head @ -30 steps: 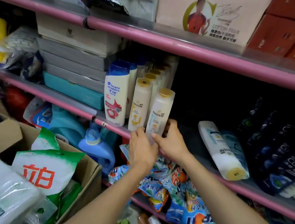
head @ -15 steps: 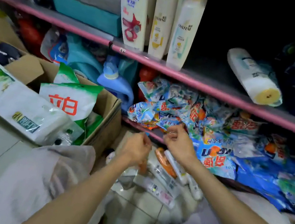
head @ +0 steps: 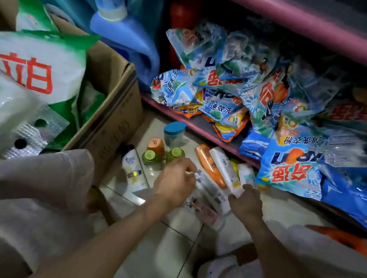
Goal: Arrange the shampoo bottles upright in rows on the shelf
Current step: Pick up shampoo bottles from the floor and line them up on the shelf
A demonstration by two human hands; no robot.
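Several shampoo bottles [head: 219, 167] lay on the tiled floor [head: 174, 242] just in front of the lowest pink shelf [head: 204, 127]. An orange bottle [head: 207, 162] and a white bottle [head: 226, 171] lay side by side on their flanks, long axes running diagonally from upper left toward lower right. Beside them to the right a shorter white bottle [head: 246, 174] lay the same way. A white bottle with a dark cap [head: 133, 166] lay flat near the cardboard box [head: 113, 112], cap pointing toward the shelf. Two green-capped bottles [head: 162, 157] and an orange-capped one [head: 156, 145] stood upright, next to a blue-lidded jar [head: 174, 132].

Both hands were low over the pile. The left hand [head: 173, 186] had its grip curled, fingers pinching at a clear-wrapped item [head: 210, 190] that lay diagonally under both hands. The right hand [head: 246, 202] rested at the lower end of the white bottle, fingers bent toward it; whether its grip had closed on the bottle I could not tell, as the blur hid the fingertips.

Detergent bags [head: 258, 98] were heaped on the lowest shelf just behind the bottles, some overhanging its edge.
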